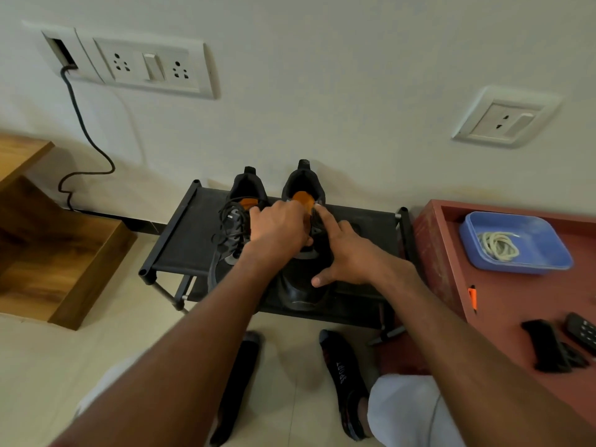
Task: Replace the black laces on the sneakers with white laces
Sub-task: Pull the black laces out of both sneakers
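Two black sneakers with orange insoles stand side by side on a low black rack (180,240), heels toward the wall. The left sneaker (240,217) has loose black laces (230,227) spilling over its tongue. My left hand (279,227) lies over the tongue of the right sneaker (304,285), fingers curled down at its lacing; what they hold is hidden. My right hand (346,253) rests on the right sneaker's side, index finger stretched to its collar, thumb against the toe. White laces (498,246) lie coiled in a blue tray (545,250) at the right.
The blue tray sits on a red-brown table (503,304) with black remotes (583,330) and an orange marker (472,296). A wooden step unit (58,253) stands at the left. A black cable (84,130) hangs from the wall sockets. My feet in black socks (342,375) are on the tiled floor.
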Demonstrator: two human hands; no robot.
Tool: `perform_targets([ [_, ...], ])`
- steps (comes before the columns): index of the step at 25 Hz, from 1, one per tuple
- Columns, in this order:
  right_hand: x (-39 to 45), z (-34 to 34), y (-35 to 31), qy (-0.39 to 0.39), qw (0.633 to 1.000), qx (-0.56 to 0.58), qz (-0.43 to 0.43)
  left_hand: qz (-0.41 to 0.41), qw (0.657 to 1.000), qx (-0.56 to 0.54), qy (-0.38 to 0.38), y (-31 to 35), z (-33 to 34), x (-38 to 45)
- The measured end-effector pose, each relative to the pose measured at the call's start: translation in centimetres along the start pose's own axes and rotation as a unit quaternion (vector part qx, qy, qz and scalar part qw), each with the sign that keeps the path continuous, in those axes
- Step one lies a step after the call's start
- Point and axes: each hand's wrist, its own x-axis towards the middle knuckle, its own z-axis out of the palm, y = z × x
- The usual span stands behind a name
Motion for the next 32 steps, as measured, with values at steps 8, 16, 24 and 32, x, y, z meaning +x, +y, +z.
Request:
perform_targets([
  [8, 1.4, -0.7, -1.3, -0.006, 0.999, -0.035, 0.021, -0.043, 0.929, -0.361, -0.067, -2.8, -1.5, 1.1],
  [16, 1.3, -0.9, -1.4, -0.005, 0.999, -0.016, 0.030, 0.092, 0.995, -0.018, -0.014, -1.6, -0.8, 0.4],
  [24, 1.1, -1.0, -1.5, -0.002, 0.999, -0.023, 0.023, -0.041, 0.833, -0.552, 0.023, -2.4, -3.7, 0.8],
  [32, 1.3, -1.0, -1.7, -0.010, 0.999, -0.025, 0.026, 0.128, 0.987, -0.090, -0.022, -3.3, -1.1, 1.1],
])
